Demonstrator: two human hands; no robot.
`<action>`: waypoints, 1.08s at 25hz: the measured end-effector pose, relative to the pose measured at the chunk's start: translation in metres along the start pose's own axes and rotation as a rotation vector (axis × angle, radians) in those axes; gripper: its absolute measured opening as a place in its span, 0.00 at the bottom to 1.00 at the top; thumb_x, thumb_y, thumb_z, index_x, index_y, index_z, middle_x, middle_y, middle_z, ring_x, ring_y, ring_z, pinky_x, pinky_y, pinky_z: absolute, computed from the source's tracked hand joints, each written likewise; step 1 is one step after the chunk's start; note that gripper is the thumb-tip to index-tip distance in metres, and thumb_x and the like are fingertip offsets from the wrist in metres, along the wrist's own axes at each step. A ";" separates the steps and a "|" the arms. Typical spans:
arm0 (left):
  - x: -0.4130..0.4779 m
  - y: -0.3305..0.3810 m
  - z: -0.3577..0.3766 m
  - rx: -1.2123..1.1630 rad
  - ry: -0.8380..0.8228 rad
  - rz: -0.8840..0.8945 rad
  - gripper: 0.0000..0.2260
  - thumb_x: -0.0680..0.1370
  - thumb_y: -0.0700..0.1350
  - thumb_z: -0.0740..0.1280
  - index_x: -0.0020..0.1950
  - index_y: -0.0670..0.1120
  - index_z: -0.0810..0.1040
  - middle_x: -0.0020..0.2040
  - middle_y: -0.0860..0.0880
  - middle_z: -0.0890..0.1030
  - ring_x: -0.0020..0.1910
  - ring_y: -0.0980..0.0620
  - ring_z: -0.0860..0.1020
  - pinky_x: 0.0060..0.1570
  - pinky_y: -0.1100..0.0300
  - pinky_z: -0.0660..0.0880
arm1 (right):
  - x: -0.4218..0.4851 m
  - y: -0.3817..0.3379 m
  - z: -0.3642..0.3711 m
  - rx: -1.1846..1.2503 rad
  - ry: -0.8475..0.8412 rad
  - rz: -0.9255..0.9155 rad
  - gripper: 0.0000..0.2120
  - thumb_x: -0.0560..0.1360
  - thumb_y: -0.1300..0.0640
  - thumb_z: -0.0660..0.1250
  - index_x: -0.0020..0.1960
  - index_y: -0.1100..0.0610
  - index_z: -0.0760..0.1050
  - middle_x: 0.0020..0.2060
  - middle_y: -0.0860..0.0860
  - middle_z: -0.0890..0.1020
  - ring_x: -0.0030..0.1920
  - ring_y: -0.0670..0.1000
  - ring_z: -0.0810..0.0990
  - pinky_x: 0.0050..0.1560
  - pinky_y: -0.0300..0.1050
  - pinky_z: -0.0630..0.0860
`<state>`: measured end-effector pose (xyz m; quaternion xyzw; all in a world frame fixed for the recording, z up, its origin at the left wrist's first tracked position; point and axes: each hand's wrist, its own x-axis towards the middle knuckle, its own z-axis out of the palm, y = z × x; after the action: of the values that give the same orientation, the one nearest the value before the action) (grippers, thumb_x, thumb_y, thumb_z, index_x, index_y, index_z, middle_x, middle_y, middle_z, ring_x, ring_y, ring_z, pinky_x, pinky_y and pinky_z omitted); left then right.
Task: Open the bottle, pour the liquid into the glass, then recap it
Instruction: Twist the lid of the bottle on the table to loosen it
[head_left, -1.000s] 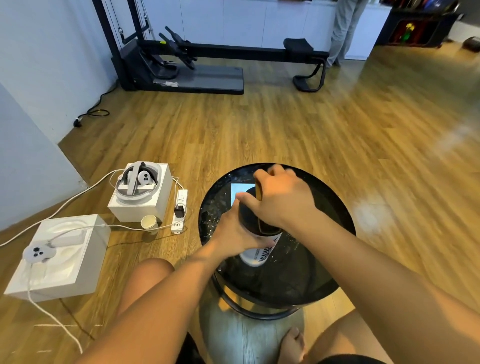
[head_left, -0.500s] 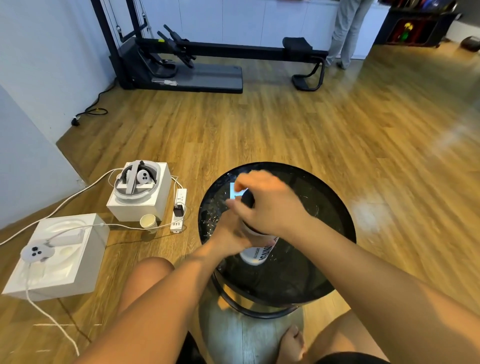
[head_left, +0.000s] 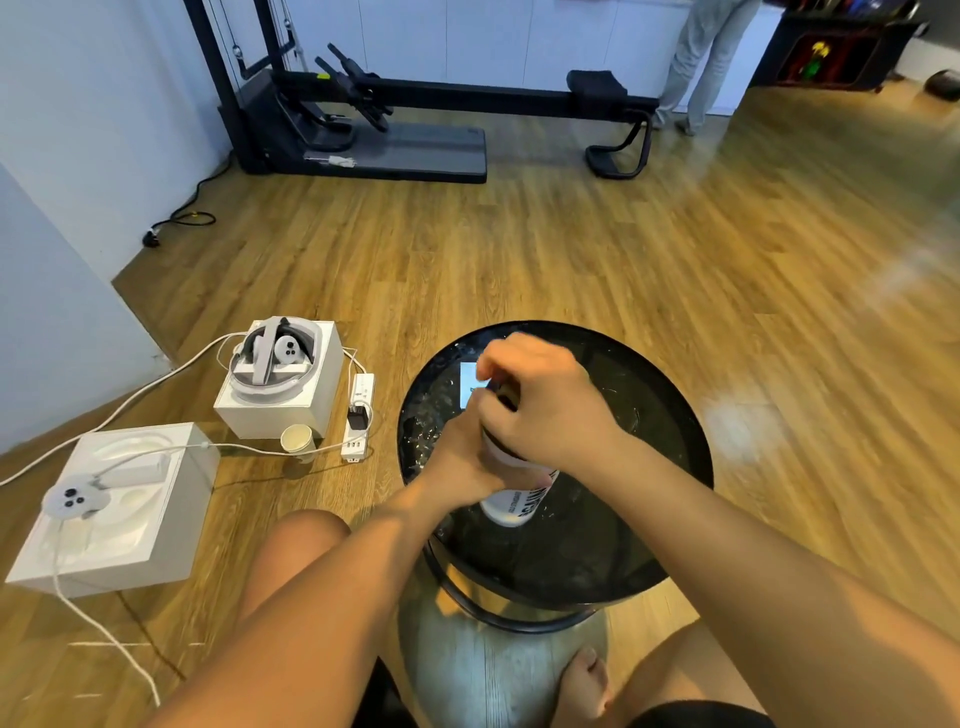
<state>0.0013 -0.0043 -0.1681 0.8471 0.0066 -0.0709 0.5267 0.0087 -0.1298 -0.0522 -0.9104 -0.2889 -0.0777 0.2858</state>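
Note:
A white bottle (head_left: 514, 501) with dark lettering and a black cap stands on a round black glass table (head_left: 670, 415). My left hand (head_left: 462, 462) is wrapped around the bottle's body from the left. My right hand (head_left: 540, 402) sits on top, fingers closed around the black cap (head_left: 506, 397), of which only a sliver shows. A pale rectangular thing (head_left: 470, 382) lies on the table just behind my hands. No glass is visible; my hands cover that part of the table.
On the wooden floor to the left stand two white boxes (head_left: 280, 384) (head_left: 111, 506) with headset gear and cables, a paper cup (head_left: 297, 440) and a power strip (head_left: 358, 415). A black exercise machine (head_left: 395, 119) and a standing person (head_left: 696, 62) are far back. My knees flank the table.
My right hand has turned on the cap, its fingers shifting leftwards and round. The bottle and my left hand have stayed in place.

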 end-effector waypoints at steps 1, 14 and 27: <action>-0.002 0.006 0.000 -0.001 0.005 0.020 0.37 0.59 0.50 0.85 0.64 0.49 0.73 0.54 0.56 0.82 0.52 0.62 0.79 0.45 0.71 0.75 | 0.004 0.007 -0.001 -0.090 0.018 0.050 0.11 0.74 0.49 0.68 0.52 0.55 0.79 0.47 0.51 0.80 0.51 0.55 0.77 0.48 0.55 0.77; -0.006 0.013 -0.001 -0.056 0.017 0.072 0.33 0.58 0.47 0.86 0.57 0.53 0.73 0.48 0.58 0.82 0.49 0.63 0.82 0.45 0.67 0.77 | 0.006 0.015 0.003 -0.192 -0.158 0.014 0.22 0.73 0.46 0.57 0.61 0.53 0.80 0.53 0.52 0.82 0.59 0.56 0.79 0.78 0.64 0.54; -0.006 0.015 -0.001 0.016 0.032 0.039 0.35 0.57 0.53 0.85 0.59 0.53 0.73 0.49 0.60 0.82 0.49 0.68 0.79 0.40 0.76 0.71 | 0.020 0.026 -0.006 -0.174 -0.453 0.207 0.32 0.80 0.39 0.58 0.80 0.49 0.55 0.70 0.54 0.67 0.63 0.60 0.75 0.57 0.51 0.72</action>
<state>-0.0028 -0.0093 -0.1538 0.8523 -0.0020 -0.0474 0.5208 0.0397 -0.1408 -0.0539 -0.9504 -0.2433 0.1333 0.1407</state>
